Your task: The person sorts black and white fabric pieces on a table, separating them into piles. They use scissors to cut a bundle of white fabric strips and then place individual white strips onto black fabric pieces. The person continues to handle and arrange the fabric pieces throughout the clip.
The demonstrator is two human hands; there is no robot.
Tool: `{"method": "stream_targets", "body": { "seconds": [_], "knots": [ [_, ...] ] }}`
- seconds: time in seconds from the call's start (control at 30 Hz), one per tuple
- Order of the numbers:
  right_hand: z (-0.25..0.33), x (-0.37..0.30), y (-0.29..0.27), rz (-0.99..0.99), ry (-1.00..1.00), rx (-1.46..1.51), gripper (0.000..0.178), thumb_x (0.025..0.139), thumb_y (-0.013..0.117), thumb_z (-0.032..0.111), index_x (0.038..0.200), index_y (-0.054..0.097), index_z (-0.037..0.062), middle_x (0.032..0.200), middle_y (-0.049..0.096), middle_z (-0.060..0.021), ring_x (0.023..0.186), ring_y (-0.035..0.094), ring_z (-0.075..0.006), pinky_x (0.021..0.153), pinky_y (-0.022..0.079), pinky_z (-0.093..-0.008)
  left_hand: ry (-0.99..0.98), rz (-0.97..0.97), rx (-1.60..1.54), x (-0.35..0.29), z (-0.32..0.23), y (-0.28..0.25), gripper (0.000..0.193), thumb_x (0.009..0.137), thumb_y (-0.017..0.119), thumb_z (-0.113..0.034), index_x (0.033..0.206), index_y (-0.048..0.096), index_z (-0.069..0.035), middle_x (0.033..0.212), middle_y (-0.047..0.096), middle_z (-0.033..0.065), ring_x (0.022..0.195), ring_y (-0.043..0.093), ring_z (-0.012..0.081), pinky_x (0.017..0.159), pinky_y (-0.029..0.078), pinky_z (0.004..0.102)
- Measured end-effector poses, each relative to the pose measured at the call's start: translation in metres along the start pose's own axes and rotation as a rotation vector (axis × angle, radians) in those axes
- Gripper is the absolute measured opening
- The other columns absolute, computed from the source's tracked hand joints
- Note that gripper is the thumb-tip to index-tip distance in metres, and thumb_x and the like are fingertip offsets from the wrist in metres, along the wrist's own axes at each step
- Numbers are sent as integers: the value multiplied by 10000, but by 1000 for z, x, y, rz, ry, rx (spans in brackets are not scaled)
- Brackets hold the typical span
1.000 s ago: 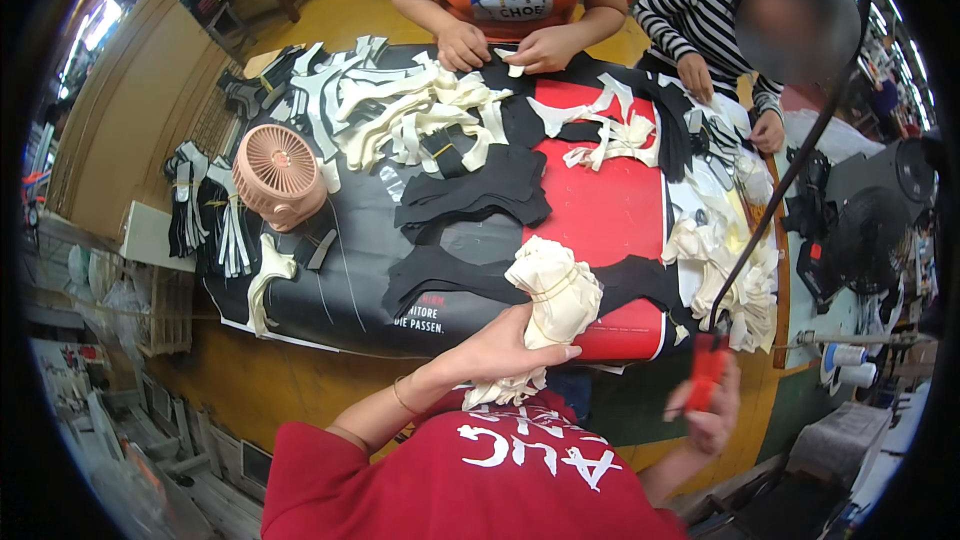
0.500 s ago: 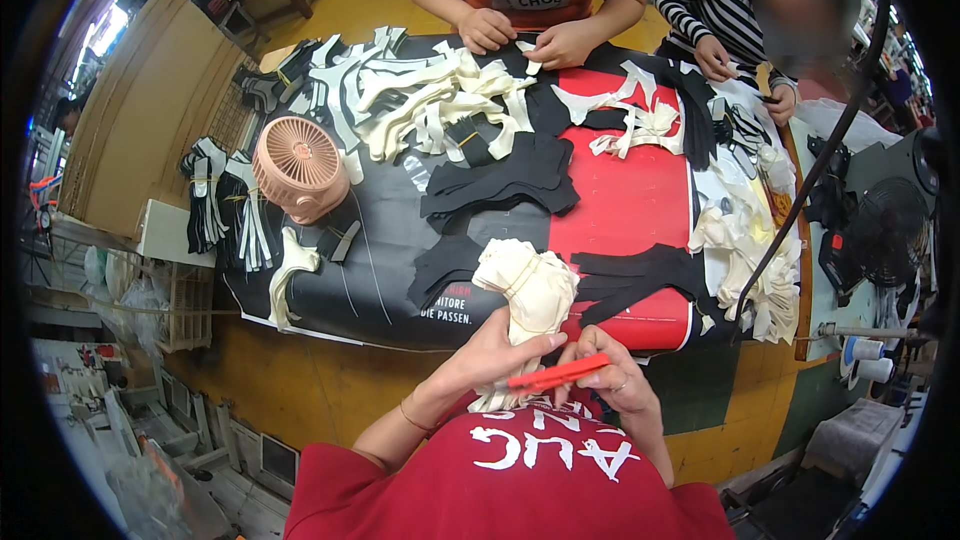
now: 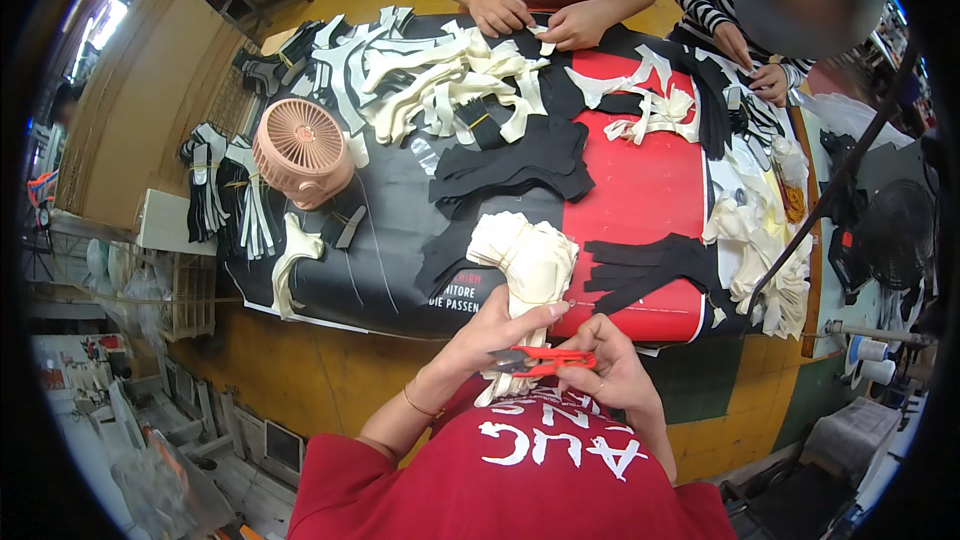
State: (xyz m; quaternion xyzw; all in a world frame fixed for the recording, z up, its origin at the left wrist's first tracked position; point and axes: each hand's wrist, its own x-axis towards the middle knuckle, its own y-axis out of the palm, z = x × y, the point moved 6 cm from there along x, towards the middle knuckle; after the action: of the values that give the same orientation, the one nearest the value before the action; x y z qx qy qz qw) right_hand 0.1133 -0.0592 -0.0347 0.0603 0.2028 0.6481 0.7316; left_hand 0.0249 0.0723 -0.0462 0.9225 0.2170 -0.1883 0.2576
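My left hand [image 3: 486, 337] is closed round a bundle of cream fabric pieces [image 3: 536, 265] at the table's near edge. The bundle's upper part fans out over the table, and its lower ends hang below my hand in front of my red shirt. In my right hand [image 3: 618, 376] is a pair of red thread snips [image 3: 550, 361], with grey blades pointing left across the bundle's lower part. Whether the blades touch the fabric, I cannot tell. Black fabric pieces [image 3: 650, 270] lie just beyond my right hand.
A pink fan [image 3: 303, 155] stands on the left of the table, near tied black-and-white strips [image 3: 207, 185]. Cream pieces [image 3: 455, 80] and black pieces [image 3: 515, 165] are heaped farther back. Two people handle small pieces across the table. A dark cable [image 3: 830, 180] slants down at right.
The snips have turned in my right hand, so their grey blades and red handles now show. My left hand keeps its hold on the bundle. The view has shifted slightly.
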Motion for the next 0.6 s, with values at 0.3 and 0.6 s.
{"method": "stream_targets", "body": {
  "seconds": [0.3, 0.6],
  "knots": [
    [57, 1, -11, -120, -140, -415, 426, 794, 778, 122, 1189, 662, 11, 927, 718, -92, 843, 668, -125, 759, 520, -279, 21, -5, 207, -3, -10, 4, 447, 881, 734, -223, 1223, 585, 24, 1064, 667, 81, 953, 607, 131, 857, 498, 303],
    [99, 5, -24, -621, -519, -1429, 438, 795, 798, 337, 1083, 698, 23, 711, 618, -51, 595, 530, -217, 614, 385, -341, 83, 53, 341, -7, -19, 16, 437, 864, 740, -250, 1192, 612, 9, 1045, 682, 101, 924, 635, 147, 846, 508, 314]
  ]
}}
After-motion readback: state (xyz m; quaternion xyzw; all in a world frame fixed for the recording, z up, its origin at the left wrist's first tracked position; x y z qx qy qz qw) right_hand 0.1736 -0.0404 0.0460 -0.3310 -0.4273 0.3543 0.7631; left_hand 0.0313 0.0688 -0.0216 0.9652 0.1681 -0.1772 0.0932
